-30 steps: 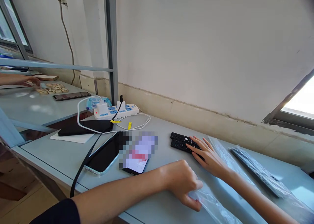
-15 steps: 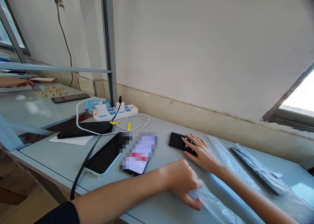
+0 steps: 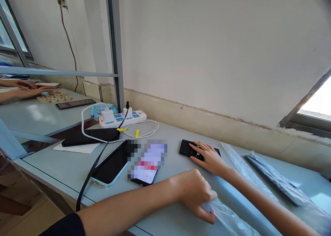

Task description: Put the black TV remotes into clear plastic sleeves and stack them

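Note:
My left hand [image 3: 198, 194] is closed on the end of a clear plastic bag [image 3: 230, 215] near the front of the grey table. Farther back, my right hand [image 3: 208, 157] lies with its fingers spread over a black remote control [image 3: 185, 148]. The remote lies flat with its buttons up, and my fingers hide part of its middle and right side. A second black remote in clear plastic [image 3: 271, 177] rests to the right of my right forearm. To the left of my hands is a phone with a lit screen [image 3: 147, 163].
A dark-screened phone [image 3: 111, 165], a black device [image 3: 88, 136] on white paper, cables and a white power strip [image 3: 122, 118] are at the left. Beyond the metal post [image 3: 117, 50], another person's hands are near round pieces [image 3: 54, 97].
My right hand has shifted slightly left over the remote, uncovering its right end. Another person's second hand has come into view at the far left.

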A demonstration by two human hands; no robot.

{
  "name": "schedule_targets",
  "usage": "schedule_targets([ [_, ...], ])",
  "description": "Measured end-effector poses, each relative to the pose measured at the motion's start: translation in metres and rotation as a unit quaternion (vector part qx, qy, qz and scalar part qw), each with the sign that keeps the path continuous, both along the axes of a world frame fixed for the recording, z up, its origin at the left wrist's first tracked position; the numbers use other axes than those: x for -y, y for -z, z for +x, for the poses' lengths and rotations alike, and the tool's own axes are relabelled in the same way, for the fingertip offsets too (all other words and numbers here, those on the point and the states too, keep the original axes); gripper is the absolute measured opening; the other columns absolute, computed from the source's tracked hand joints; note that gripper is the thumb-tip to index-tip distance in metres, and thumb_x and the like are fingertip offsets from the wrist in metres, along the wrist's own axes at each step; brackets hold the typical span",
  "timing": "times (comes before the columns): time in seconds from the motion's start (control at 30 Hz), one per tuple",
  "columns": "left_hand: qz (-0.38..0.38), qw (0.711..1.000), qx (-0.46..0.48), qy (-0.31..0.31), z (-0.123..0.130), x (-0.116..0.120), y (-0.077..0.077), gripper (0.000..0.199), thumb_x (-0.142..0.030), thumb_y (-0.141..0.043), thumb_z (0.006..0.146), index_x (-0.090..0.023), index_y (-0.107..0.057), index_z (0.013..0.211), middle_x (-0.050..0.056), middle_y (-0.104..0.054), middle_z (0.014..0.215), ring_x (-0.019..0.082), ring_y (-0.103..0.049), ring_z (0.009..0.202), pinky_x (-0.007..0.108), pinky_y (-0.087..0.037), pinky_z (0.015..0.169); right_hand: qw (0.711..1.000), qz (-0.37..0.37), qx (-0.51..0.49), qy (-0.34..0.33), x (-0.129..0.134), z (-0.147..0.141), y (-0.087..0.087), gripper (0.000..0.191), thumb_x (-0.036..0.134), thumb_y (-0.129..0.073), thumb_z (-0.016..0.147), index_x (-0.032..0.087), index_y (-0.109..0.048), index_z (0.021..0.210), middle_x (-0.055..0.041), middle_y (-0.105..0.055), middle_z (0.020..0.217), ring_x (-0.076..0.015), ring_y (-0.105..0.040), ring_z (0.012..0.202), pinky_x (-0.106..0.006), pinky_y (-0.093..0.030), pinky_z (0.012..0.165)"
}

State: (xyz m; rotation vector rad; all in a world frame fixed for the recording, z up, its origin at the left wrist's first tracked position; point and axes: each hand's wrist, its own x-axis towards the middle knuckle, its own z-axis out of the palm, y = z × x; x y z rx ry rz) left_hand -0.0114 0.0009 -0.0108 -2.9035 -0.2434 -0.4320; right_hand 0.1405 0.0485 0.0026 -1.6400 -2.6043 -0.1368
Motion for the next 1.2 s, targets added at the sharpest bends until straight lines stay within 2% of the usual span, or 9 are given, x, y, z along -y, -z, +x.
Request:
schedule_targets([
  [0.13,0.000,1.000,-0.011,-0.013,0.000,0.000,-0.001,0.045,-0.061,-0.061,0.077,-0.017,-0.061,0.066,0.001,-0.065,0.055,0.018,-0.064,0.051,0.027,-0.024,0.035,0.999,0.006,-0.035,0.000,0.003,0.000,-0.002,0.055,0.046,-0.046,0.090,0.021,-0.049,0.139,-0.0108,-0.043,0.143,-0.0308,-0.039,0.132,-0.053,-0.031,0.108],
  [0.3,-0.020,0.994,-0.007,-0.108,-0.001,-0.004,-0.005,0.043,-0.057,-0.062,0.079,-0.014,-0.064,0.077,0.006,-0.069,0.064,0.022,-0.066,0.056,0.028,-0.040,0.044,0.977,0.017,-0.208,-0.043,0.024,0.006,-0.015,0.044,0.050,-0.042,0.090,0.025,-0.063,0.120,-0.0082,-0.060,0.125,-0.0253,-0.054,0.116,-0.047,-0.040,0.101],
  [0.43,-0.048,0.982,0.032,-0.179,-0.004,-0.004,-0.014,0.037,-0.047,-0.059,0.084,-0.011,-0.065,0.087,0.009,-0.071,0.074,0.023,-0.068,0.069,0.031,-0.050,0.061,0.933,-0.143,-0.329,-0.019,0.050,0.017,-0.027,0.050,0.057,-0.045,0.087,0.021,-0.063,0.118,-0.0072,-0.069,0.092,-0.0187,-0.064,0.082,-0.033,-0.051,0.072],
  [0.6,-0.095,0.960,0.105,-0.242,-0.002,-0.001,-0.014,0.039,-0.044,-0.062,0.084,-0.011,-0.062,0.105,0.011,-0.070,0.092,0.026,-0.065,0.095,0.036,-0.052,0.081,0.879,-0.271,-0.391,0.025,0.061,0.043,-0.033,0.063,0.064,-0.061,0.073,0.019,-0.061,0.118,0.0002,-0.061,0.066,-0.0092,-0.051,0.051,-0.022,-0.041,0.047],
  [0.67,-0.103,0.949,0.126,-0.271,0.000,-0.001,-0.010,0.055,-0.047,-0.062,0.083,-0.009,-0.054,0.121,0.017,-0.064,0.114,0.031,-0.057,0.113,0.042,-0.048,0.092,0.877,-0.256,-0.402,0.057,0.059,0.059,-0.034,0.065,0.065,-0.067,0.066,0.018,-0.062,0.111,0.0005,-0.060,0.066,-0.0072,-0.047,0.045,-0.021,-0.037,0.043],
  [0.77,-0.127,0.930,0.138,-0.316,0.001,-0.004,-0.002,0.073,-0.053,-0.058,0.084,-0.007,-0.039,0.138,0.025,-0.043,0.141,0.038,-0.036,0.134,0.053,-0.036,0.105,0.880,-0.121,-0.438,0.141,0.055,0.087,-0.036,0.065,0.072,-0.065,0.061,0.018,-0.064,0.098,-0.0026,-0.061,0.070,-0.0080,-0.048,0.045,-0.020,-0.034,0.037],
  [0.9,-0.198,0.909,0.091,-0.354,-0.001,-0.007,0.002,0.068,-0.048,-0.052,0.087,-0.011,-0.037,0.142,0.022,-0.029,0.150,0.041,-0.019,0.139,0.059,-0.024,0.110,0.837,0.055,-0.483,0.250,0.055,0.122,-0.041,0.070,0.079,-0.064,0.049,0.020,-0.067,0.087,-0.0071,-0.065,0.083,-0.0124,-0.054,0.054,-0.021,-0.036,0.036],
  [1.03,-0.254,0.893,0.050,-0.367,-0.002,-0.005,0.000,0.066,-0.046,-0.050,0.089,-0.013,-0.034,0.145,0.020,-0.024,0.152,0.042,-0.014,0.139,0.061,-0.022,0.110,0.808,0.040,-0.499,0.311,0.058,0.135,-0.044,0.059,0.069,-0.068,0.046,0.021,-0.070,0.081,-0.0091,-0.068,0.091,-0.0204,-0.062,0.072,-0.024,-0.046,0.043],
  [1.2,-0.264,0.890,0.029,-0.370,-0.001,-0.003,-0.001,0.066,-0.045,-0.047,0.091,-0.015,-0.028,0.147,0.017,-0.019,0.154,0.038,-0.009,0.141,0.058,-0.019,0.112,0.837,-0.051,-0.457,0.297,0.055,0.134,-0.033,0.043,0.053,-0.065,0.061,0.022,-0.072,0.090,-0.0093,-0.070,0.099,-0.0253,-0.065,0.085,-0.028,-0.053,0.054],
])
